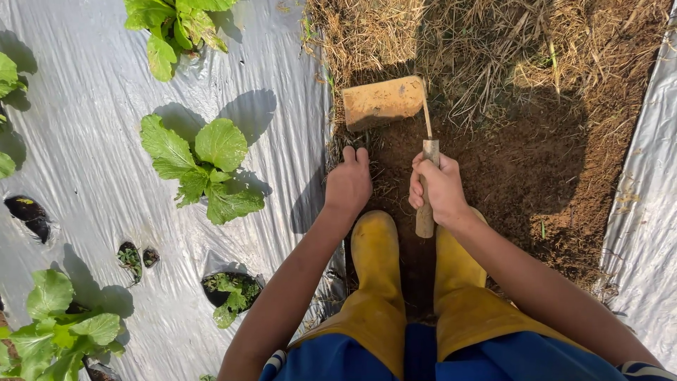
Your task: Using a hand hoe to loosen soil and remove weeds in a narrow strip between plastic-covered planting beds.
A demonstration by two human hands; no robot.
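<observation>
In right hand (441, 189): hand hoe (384, 102)

Glossy, wrinkled silver plastic mulch sheet (92, 106). Rough, matt brown wooden hoe handle (425, 212); soil-caked flat metal hoe blade (383, 102), dull. Smooth yellow rubber boots (377, 261). Crumbly brown soil (522, 169).

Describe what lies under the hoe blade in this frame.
Brown soil and dry straw surround the hoe blade, held by the right hand. The ground directly beneath it is covered, so unseen.
</observation>
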